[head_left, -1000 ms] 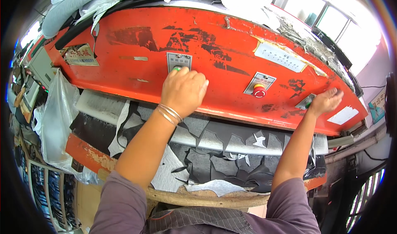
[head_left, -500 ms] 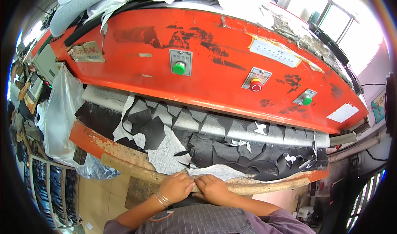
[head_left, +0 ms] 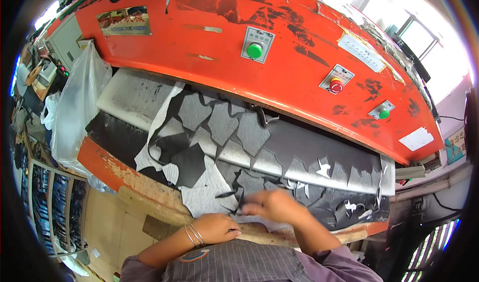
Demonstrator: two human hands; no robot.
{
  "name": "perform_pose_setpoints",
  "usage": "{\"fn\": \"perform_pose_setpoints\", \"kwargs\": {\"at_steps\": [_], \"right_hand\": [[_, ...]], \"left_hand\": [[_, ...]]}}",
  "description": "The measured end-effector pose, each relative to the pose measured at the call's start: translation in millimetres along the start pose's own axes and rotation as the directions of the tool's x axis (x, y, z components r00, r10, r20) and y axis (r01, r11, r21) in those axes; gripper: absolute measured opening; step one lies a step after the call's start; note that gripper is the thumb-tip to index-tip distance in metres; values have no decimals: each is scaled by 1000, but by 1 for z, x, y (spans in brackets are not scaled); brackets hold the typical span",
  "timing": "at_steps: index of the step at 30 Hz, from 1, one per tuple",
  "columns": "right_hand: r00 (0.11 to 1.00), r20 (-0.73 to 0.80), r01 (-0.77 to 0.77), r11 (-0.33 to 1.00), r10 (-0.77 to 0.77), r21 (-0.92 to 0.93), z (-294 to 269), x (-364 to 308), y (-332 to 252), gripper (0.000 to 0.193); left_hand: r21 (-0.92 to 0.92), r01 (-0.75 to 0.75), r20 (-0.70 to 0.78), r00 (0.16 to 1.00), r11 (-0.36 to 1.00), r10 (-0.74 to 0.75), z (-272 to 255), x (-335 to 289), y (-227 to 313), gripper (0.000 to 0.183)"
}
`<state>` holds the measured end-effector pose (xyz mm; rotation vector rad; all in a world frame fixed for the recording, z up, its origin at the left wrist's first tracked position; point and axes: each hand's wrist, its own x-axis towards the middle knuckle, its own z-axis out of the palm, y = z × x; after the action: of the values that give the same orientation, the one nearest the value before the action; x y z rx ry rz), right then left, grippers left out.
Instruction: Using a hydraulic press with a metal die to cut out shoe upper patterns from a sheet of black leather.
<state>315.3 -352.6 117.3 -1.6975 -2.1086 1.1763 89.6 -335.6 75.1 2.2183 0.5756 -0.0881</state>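
Note:
My left hand (head_left: 219, 228) rests at the worn wooden front edge (head_left: 164, 204) of the machine bed, its fingers curled in; what they hold, if anything, is hidden. My right hand (head_left: 277, 205) is over the bed, blurred by motion. By its fingertips stands a thin dark scrap (head_left: 239, 197); whether the fingers grip it, I cannot tell. Cut sheet material, black on one side and pale grey on the other, covers the bed. A pale grey scrap (head_left: 202, 197) lies between my hands and a black piece (head_left: 191, 166). Several grey cut shapes (head_left: 223, 122) lie farther back.
A red machine beam (head_left: 294, 87) spans the bed. It carries a green button (head_left: 255, 50), a red stop button (head_left: 336, 85) and a second green button (head_left: 384, 113). A clear plastic bag (head_left: 77, 112) hangs at the left, above a rack of dark bundles (head_left: 57, 207).
My right hand has lifted off the front edge and moved forward over the scraps. My left hand stays near the edge. More grey cut shapes and black sheet now show under the beam.

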Motion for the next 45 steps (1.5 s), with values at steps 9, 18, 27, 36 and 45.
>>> {"fn": "perform_pose_setpoints", "kwargs": {"at_steps": [9,18,27,36,45], "right_hand": [[678,-723,-553,741,133,-382,-82,210,35,72],[710,-652,35,911,267,412,-100,134,46,17],[848,-530,385,701,-12,600,-10,21,58,19],[916,-192,147,740,-352,-656,-70,19,146,12],[868,-341,89,788,-362,-610,-67,27,148,28]], "left_hand": [[-384,-248,-306,943,890,130,-54,40,-26,27],[-757,-314,-508,834,573,-214,-90,86,-70,46],[-439,-61,-703,644,896,-301,-124,213,-129,97],[-110,500,-474,733,859,-488,-141,271,-99,51],[-348,-11,-745,610,937,-270,-108,239,-138,32]]}}
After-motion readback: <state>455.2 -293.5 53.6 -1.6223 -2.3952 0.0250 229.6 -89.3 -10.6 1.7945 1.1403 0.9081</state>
